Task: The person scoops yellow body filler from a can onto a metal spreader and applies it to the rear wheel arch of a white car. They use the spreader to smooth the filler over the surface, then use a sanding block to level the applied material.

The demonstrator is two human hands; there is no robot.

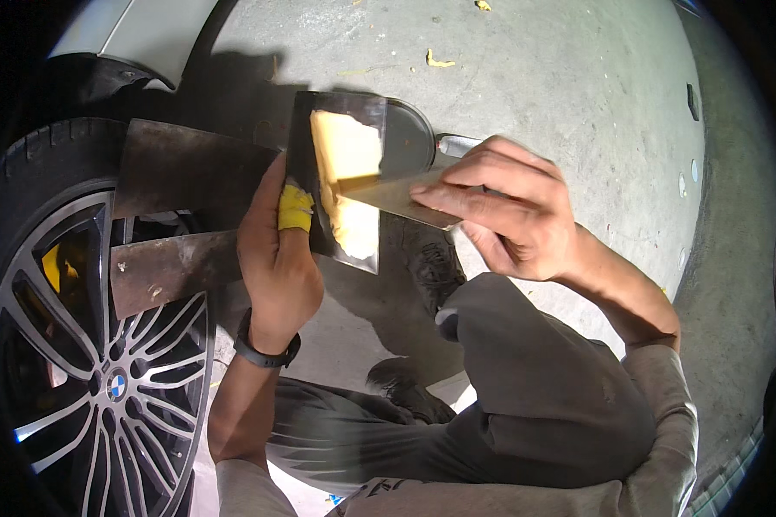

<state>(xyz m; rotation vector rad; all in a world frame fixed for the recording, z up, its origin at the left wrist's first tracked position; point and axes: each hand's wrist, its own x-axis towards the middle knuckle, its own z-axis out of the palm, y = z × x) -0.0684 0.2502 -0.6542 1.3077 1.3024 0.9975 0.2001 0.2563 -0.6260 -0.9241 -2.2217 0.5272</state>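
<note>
My left hand (276, 267), its thumb wrapped in yellow tape (296, 208), grips several flat metal spreaders. One upright dark spreader plate (303, 116) carries a thick smear of pale yellow putty (347, 142). Two more dark plates fan out to the left, an upper plate (185, 172) and a lower plate (172, 269). Between the fingers and thumb of my right hand (517, 207) is a thin metal spreader (397, 200). Its blade edge reaches over the putty and seems to touch it.
At left stands a car wheel (116, 385) with a black tyre (52, 151), under a pale body panel (142, 39). Behind the putty plate lies a round dark lid or tin (411, 133), beside a whitish tube (459, 145). Yellow scraps (440, 60) dot the concrete floor (560, 69).
</note>
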